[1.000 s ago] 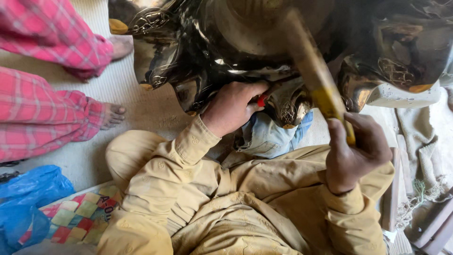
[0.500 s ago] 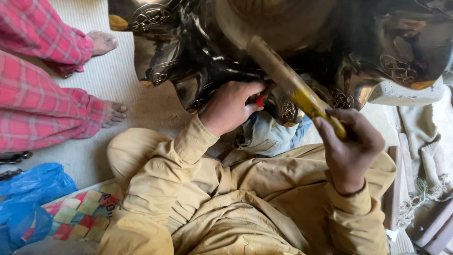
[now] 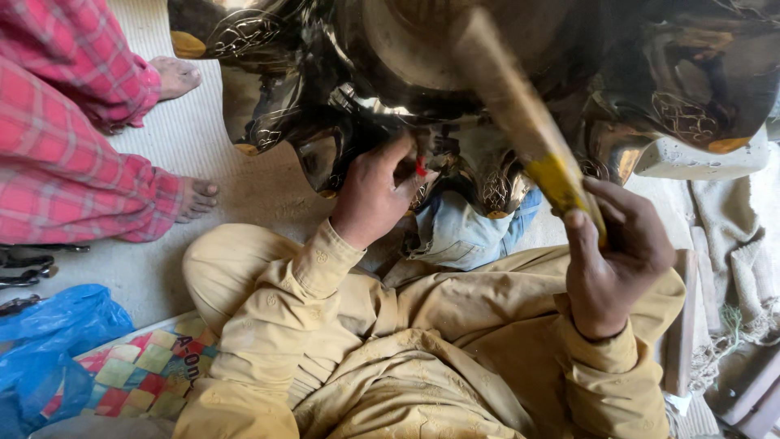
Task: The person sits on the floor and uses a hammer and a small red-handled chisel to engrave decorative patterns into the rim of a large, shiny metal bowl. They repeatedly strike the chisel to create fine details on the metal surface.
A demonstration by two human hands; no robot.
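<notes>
A large polished dark metal vessel [image 3: 390, 89] with engraved lobes fills the top of the view. My left hand [image 3: 375, 195] presses against its underside and pinches a small red-tipped tool [image 3: 420, 167] against the metal. My right hand [image 3: 611, 254] grips a long wooden stick [image 3: 520, 122] with a yellow band, raised and blurred, angled up toward the vessel. A blue cloth [image 3: 467, 232] lies under the vessel on my lap. My sleeves and trousers are tan.
Another person in red checked trousers [image 3: 65, 138] sits at the left, bare feet [image 3: 195, 199] on the grey mat. A blue plastic bag [image 3: 49, 349] and a patchwork cushion [image 3: 138, 378] lie at lower left. A white block [image 3: 703, 158] and frayed cloth are at right.
My right hand and the stick have swung down and then back toward the vessel. The left hand stays pressed on the metal. The other person's upper foot drew back.
</notes>
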